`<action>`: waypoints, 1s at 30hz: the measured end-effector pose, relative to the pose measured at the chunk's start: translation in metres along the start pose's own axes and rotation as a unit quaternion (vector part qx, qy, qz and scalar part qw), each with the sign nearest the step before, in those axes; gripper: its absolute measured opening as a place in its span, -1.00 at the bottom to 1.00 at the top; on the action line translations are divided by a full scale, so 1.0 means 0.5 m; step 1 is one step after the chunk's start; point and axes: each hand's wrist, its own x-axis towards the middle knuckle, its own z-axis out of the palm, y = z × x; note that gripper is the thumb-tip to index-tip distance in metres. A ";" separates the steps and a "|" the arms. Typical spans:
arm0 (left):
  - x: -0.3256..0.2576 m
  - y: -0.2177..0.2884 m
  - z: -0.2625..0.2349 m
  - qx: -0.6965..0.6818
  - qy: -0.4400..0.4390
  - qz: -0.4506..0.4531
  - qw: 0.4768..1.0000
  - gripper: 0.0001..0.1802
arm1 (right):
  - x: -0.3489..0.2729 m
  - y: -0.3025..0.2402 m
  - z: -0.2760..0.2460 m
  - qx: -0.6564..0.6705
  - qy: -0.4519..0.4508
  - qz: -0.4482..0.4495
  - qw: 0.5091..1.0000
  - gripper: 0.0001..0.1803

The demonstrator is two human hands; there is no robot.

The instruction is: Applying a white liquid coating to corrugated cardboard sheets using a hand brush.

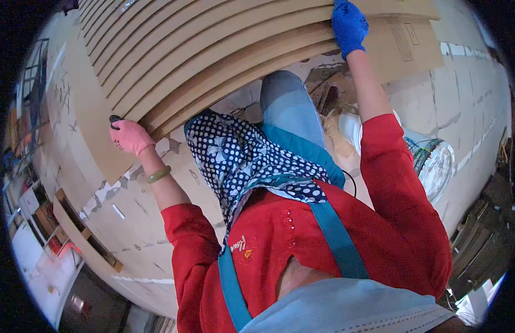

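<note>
A fanned stack of brown cardboard sheets (pixel 213 61) spreads in front of me, its edges overlapping in steps. My left hand (pixel 131 137), in a pink glove, is closed at the near left corner of the sheets. A small black rounded piece (pixel 115 119) shows at its fingertips; I cannot tell what it is. At the right end, my right hand (pixel 349 29) in a blue glove grips the sheet edges, its fingertips partly hidden. A dark gap shows between the sheets near both hands.
More flat cardboard (pixel 410 47) with cut slots lies beyond my right hand. A white bucket (pixel 438 166) stands by my right elbow. The pale floor (pixel 141 222) is scuffed and patched. Racks and clutter (pixel 35 211) line the left side; dark stacked material (pixel 479 238) sits at right.
</note>
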 end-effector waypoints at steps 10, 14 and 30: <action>0.046 -0.042 -0.010 -0.013 -0.064 0.049 0.997 -0.58 | 0.018 -0.023 -0.034 0.103 -0.036 0.004 0.994 -0.56; 0.049 0.003 -0.081 0.003 -0.081 0.054 0.995 -0.59 | 0.043 0.035 -0.045 0.057 -0.012 -0.026 0.998 -0.61; 0.031 -0.060 0.018 0.055 -0.138 0.142 0.979 -0.35 | 0.026 0.008 0.047 -0.219 -0.102 -0.229 0.943 -0.55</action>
